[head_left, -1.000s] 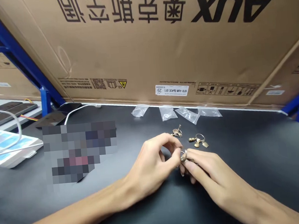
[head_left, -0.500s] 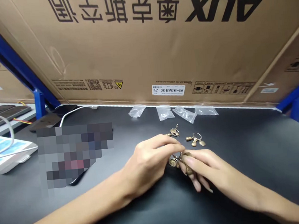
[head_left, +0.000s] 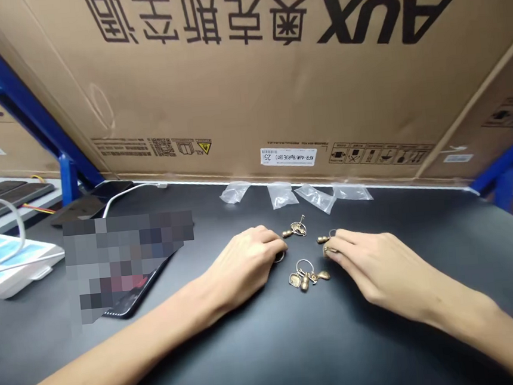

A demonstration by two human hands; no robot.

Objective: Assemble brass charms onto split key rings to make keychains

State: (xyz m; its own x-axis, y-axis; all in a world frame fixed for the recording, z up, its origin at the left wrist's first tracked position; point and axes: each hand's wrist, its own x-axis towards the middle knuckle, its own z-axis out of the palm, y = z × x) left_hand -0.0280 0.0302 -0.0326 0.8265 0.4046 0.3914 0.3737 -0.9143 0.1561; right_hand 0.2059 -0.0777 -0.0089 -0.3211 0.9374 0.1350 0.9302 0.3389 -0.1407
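Note:
On the black table lies a bronze keyring with several charms (head_left: pixel 305 278), spread out below and between my hands. My left hand (head_left: pixel 248 259) rests left of it, fingers closed on another ring (head_left: pixel 280 256), most of which is hidden beneath the fingers. To the right, my right hand (head_left: pixel 370 260) pinches the charms of a further keyring (head_left: pixel 322 239); its ring shows partly above the fingertips. A fourth keyring (head_left: pixel 298 228) with bronze charms sits behind, between the two hands, touched by neither.
Several clear plastic bags (head_left: pixel 282 195) lie along the table's back edge before a large cardboard box (head_left: pixel 230 93). At the left are a dark device (head_left: pixel 123 311), partly pixelated, a white tray (head_left: pixel 17 279) and white cables. Blue frame posts (head_left: pixel 48 121) stand at both sides.
My hands have let go of the middle keyring and moved apart. It now lies on the table. My left hand has closed on a ring, and my right hand has taken hold of the right keyring.

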